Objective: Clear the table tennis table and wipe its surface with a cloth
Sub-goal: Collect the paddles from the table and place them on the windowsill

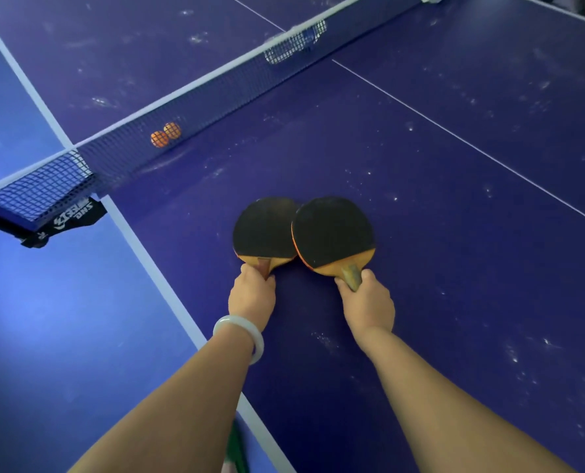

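Left hand, fingers clenched round handle of black-rubber wooden paddle; right hand grasps second paddle; blades overlapping low over dusty blue counter, likely gathered for clearing.

The left hand grips the handle of one black-faced paddle and the right hand grips another, blades overlapping (right over left) above the dusty blue table. Two orange balls sit touching beside the net.
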The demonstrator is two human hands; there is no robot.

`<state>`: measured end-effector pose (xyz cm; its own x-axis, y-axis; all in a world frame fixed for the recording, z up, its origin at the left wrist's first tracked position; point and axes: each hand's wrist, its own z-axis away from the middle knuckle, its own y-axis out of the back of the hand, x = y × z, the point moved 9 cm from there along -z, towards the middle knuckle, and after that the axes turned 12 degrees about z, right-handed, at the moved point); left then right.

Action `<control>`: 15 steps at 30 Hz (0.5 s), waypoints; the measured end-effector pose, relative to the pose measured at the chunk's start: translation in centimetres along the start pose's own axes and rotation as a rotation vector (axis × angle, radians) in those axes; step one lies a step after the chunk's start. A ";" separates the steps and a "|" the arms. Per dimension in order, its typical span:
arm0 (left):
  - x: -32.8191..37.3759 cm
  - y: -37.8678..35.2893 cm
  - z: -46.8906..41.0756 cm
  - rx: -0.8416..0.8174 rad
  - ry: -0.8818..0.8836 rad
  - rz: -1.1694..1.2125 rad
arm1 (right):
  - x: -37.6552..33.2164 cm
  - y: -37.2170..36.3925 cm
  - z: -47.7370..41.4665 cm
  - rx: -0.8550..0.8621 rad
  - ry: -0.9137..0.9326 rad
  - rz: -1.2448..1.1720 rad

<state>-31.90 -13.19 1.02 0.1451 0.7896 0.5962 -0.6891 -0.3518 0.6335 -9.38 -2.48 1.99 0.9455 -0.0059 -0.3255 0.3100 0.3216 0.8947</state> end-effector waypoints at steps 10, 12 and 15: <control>-7.7 10.2 1.9 0.099 -0.079 0.103 | -9.5 -0.6 5.7 -0.001 0.209 0.049; -11.0 13.7 2.0 0.123 -0.056 0.127 | -12.4 -1.9 8.0 -0.020 0.264 0.055; -16.6 19.5 2.6 0.180 0.001 0.148 | -17.2 -4.2 12.2 -0.057 0.345 0.067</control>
<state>-45.90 -34.49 4.71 0.0513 0.7231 0.6888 -0.5652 -0.5476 0.6170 -25.76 -15.32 7.61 0.8716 0.3338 -0.3591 0.2330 0.3624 0.9024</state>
